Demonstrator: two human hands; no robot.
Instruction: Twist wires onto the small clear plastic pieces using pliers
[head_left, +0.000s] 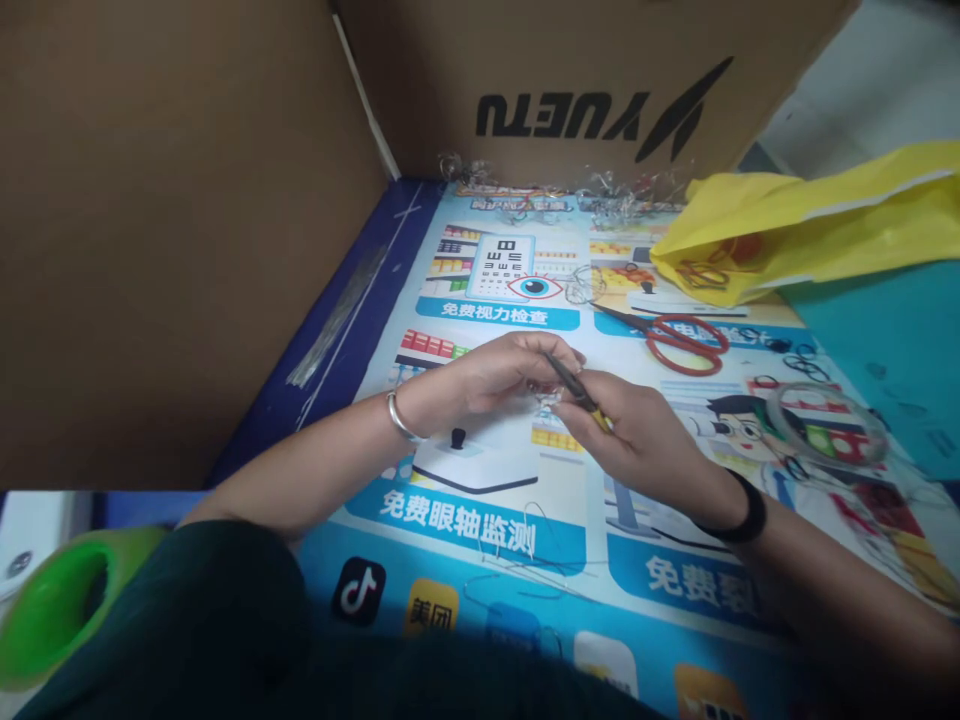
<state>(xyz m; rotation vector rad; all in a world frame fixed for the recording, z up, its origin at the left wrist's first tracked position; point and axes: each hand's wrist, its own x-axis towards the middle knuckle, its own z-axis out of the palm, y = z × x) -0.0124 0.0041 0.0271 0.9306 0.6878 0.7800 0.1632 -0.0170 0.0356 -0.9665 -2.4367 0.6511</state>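
My left hand (502,372) and my right hand (637,430) meet above a printed poster mat (480,520) at the middle of the view. My right hand grips small pliers (574,385) with yellow handles, their dark tip pointing up-left toward my left fingers. My left hand pinches a tiny clear or wire piece (541,393) at the tip of the pliers; I cannot make out what it is. A silver bangle sits on my left wrist and a black band on my right wrist.
Red-handled scissors (679,340) lie on the mat to the upper right. A yellow plastic bag (810,225) sits behind them. A clear tape-like ring (829,425) lies at right. Thin wires (517,570) lie near me. Cardboard walls (180,220) stand left and behind. A green object (64,600) is at lower left.
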